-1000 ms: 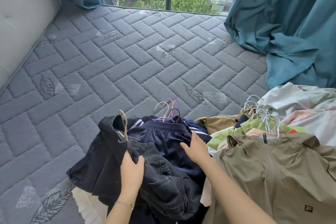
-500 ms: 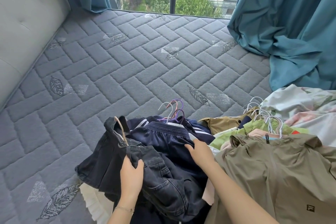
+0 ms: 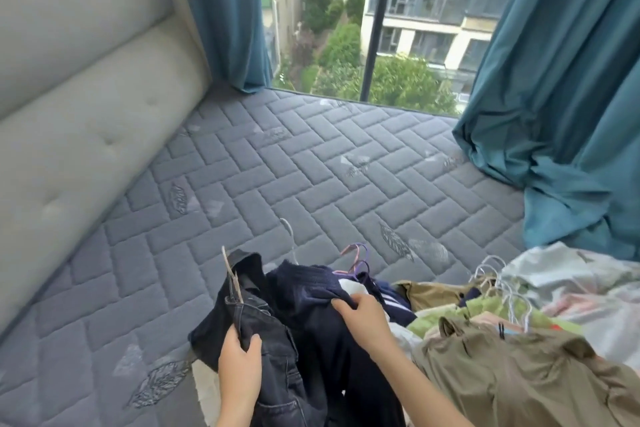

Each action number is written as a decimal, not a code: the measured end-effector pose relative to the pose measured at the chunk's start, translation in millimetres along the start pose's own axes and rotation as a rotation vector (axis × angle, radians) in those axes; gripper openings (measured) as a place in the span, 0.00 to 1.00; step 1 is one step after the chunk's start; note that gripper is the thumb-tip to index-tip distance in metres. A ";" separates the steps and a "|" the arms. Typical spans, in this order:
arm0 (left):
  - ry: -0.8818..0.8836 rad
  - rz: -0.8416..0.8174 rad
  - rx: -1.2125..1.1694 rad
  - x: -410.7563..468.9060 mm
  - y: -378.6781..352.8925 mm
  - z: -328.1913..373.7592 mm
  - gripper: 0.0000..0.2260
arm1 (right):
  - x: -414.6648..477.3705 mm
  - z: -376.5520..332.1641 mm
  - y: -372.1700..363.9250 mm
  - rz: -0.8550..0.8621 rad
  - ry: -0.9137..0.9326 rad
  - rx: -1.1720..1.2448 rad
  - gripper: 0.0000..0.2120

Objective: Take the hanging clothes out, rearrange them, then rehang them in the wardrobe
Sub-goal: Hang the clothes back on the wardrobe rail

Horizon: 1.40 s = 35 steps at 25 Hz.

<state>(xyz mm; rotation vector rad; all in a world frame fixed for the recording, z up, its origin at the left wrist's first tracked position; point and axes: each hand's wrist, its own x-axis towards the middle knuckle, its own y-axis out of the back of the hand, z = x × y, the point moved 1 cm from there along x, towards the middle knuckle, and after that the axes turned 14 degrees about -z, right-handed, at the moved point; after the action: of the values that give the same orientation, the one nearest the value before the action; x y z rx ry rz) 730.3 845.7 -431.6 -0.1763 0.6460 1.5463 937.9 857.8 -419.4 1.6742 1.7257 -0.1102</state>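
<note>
- A bare quilted grey mattress [image 3: 311, 163] fills the scene, with a padded pale headboard [image 3: 79, 87] along the left, teal curtains [image 3: 561, 114] far left and right, and a window [image 3: 374, 21] at the far end looking onto buildings and trees.
- The clothes, all on hangers, lie heaped at the near edge of the mattress: dark items near centre, and to the right an olive shirt [image 3: 519, 378], a lime-green garment [image 3: 460, 315] and a pale floral piece [image 3: 581, 284].
- The left hand [image 3: 239, 371] is closed on dark denim jeans [image 3: 263, 340], gripping the fabric just below a beige hanger [image 3: 230, 274] whose hook pokes up.
- The right hand [image 3: 363, 319] pinches the upper edge of a navy garment [image 3: 311, 295], lifted a little off the pile.
- The step looks like separating one dark piece from the stack, so sorting seems under way and rehanging not yet begun.
- Risk: pink and purple hanger hooks [image 3: 356, 258] bunch together just beyond the navy garment; pulling it could snag them and drag neighbours along.
- Risk: the jeans are bunched on their hanger and could slip off if lifted by cloth alone.
- Risk: the white wire hooks [image 3: 502, 288] on the right are tangled closely and may catch each other.
- The far part of the mattress lies bare, offering room for laying garments out.
</note>
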 end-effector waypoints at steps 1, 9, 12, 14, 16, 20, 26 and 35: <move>-0.004 0.024 -0.011 -9.6 13.1 6.6 0.12 | -14.8 -17.7 -1.0 -0.014 0.009 0.063 0.11; -0.061 0.208 -0.116 -105.9 113.1 57.3 0.12 | -137.5 -130.8 -22.1 -0.103 0.246 0.212 0.14; -0.099 0.321 -0.153 -146.3 159.0 70.9 0.11 | -180.2 -181.3 -35.1 -0.188 0.317 0.222 0.14; -0.157 0.377 -0.182 -172.7 187.9 82.3 0.12 | -204.0 -209.0 -52.9 -0.268 0.338 0.209 0.14; -0.206 0.440 -0.201 -197.8 218.3 89.9 0.12 | -224.2 -232.0 -74.1 -0.329 0.359 0.186 0.14; -0.246 0.570 -0.237 -234.5 283.3 87.5 0.09 | -259.7 -270.0 -113.3 -0.457 0.417 0.183 0.13; -0.236 0.731 -0.355 -289.4 370.0 59.1 0.07 | -313.5 -314.2 -185.4 -0.573 0.469 0.115 0.18; -0.179 0.954 -0.443 -356.9 505.7 0.4 0.07 | -372.6 -382.5 -342.9 -0.753 0.496 -0.006 0.11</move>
<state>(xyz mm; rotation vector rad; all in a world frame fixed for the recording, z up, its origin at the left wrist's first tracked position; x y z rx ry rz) 283.1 561.6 -111.6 -0.0523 0.2170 2.5862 429.3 693.1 -77.6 1.0057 2.6580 -0.0328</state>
